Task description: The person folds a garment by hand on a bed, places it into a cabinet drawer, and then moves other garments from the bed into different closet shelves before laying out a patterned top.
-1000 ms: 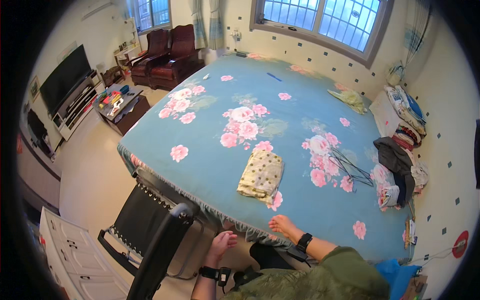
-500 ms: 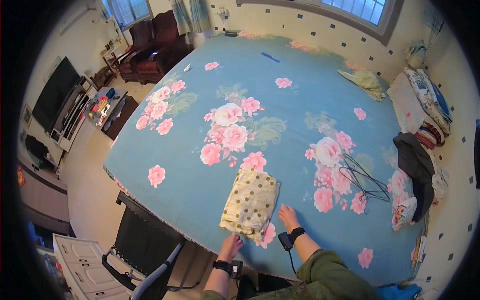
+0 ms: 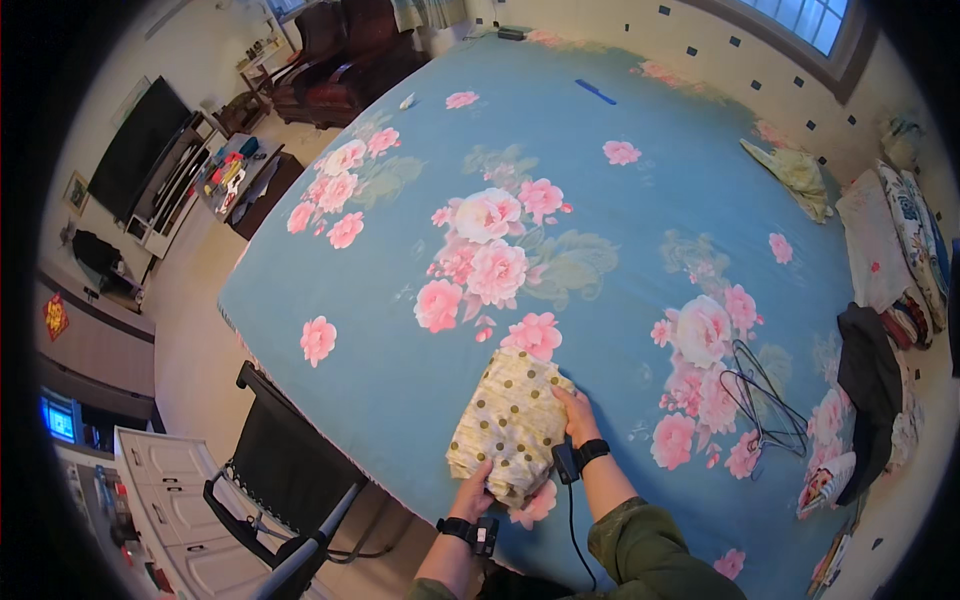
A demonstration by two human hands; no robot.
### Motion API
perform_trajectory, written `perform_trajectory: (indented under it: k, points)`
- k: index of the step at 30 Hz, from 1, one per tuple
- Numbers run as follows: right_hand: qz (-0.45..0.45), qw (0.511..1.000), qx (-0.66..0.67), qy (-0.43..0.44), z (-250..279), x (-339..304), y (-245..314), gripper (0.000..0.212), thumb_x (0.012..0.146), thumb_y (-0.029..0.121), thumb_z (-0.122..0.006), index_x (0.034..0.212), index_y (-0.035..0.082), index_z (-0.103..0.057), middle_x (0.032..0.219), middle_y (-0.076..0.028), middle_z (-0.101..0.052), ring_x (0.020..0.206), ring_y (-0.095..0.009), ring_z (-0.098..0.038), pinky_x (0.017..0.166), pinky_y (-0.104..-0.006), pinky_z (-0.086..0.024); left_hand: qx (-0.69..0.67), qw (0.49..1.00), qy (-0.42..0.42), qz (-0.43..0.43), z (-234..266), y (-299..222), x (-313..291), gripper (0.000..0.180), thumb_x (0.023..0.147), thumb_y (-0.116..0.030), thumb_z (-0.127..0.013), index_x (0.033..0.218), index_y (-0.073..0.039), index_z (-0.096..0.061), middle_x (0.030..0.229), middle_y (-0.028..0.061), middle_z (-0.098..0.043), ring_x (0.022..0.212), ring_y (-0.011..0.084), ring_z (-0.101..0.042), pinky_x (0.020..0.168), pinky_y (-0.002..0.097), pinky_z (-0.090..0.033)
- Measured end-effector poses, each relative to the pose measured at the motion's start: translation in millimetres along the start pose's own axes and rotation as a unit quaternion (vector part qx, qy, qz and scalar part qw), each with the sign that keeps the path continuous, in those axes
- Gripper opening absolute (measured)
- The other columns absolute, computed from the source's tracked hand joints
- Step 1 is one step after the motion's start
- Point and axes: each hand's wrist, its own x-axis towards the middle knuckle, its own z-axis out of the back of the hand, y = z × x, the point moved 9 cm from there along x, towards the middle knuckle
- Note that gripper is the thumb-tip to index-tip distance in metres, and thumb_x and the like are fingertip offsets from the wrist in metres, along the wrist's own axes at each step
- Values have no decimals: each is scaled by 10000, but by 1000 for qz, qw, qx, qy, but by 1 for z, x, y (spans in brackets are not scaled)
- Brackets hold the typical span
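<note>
A cream cloth with olive polka dots (image 3: pixel 508 420), folded into a thick rectangular bundle, lies on the blue flowered bed sheet (image 3: pixel 400 400) near the bed's front edge. My left hand (image 3: pixel 474 491) grips its near left edge, with the thumb on top. On the far right edge, my right hand (image 3: pixel 576 414) has hold of it, its fingers partly hidden by the fabric. Each wrist wears a black strap with a small device. What kind of item the folded cloth is, I cannot tell.
Wire hangers (image 3: pixel 765 400) lie to the right, beside a dark garment (image 3: pixel 866 390) and folded bedding (image 3: pixel 880 240). A pale green cloth (image 3: pixel 795 175) and a blue strip-shaped object (image 3: pixel 596 91) lie farther off. A black folding chair (image 3: pixel 290 460) stands at the bed's left edge.
Both hands have moved in from beside the polka-dot cloth and taken hold of it. The right hand went up to its far right edge. The whole view has shifted.
</note>
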Motion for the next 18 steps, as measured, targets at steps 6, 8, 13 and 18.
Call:
perform_trajectory:
  k: [6,8,13,18]
  points:
    - [15,998,34,45,-4,-45,-14,304,711,92,-591,985,1,-496,913,-94,-561,793,-183,-551,684,-307,-453,53,997,-52,5,46,-24,-28,418,772,-135,-532,1141,-7,-382,1082,125,-490,953,247,-509,806,364,-441]
    - [-55,996,34,64,29,-68,-45,354,725,74,-571,1051,-8,-460,937,-91,-554,831,-185,-544,720,-302,-448,134,989,-59,-11,51,-32,-44,388,761,-112,-532,1110,14,-419,1048,125,-515,925,247,-527,796,361,-445]
    - [-151,982,78,83,58,-82,-83,338,757,110,-543,1063,-7,-459,936,-88,-559,847,-187,-546,727,-313,-452,187,979,-85,-15,83,-35,-67,414,730,-90,-564,1107,8,-424,1049,107,-514,919,243,-526,779,357,-445]
    - [-142,976,-37,160,13,-58,-64,315,761,143,-545,1043,12,-496,967,-82,-561,823,-160,-563,691,-285,-463,159,982,-99,-29,87,-35,-73,399,731,-122,-586,1076,26,-451,999,102,-544,864,220,-550,746,335,-457]
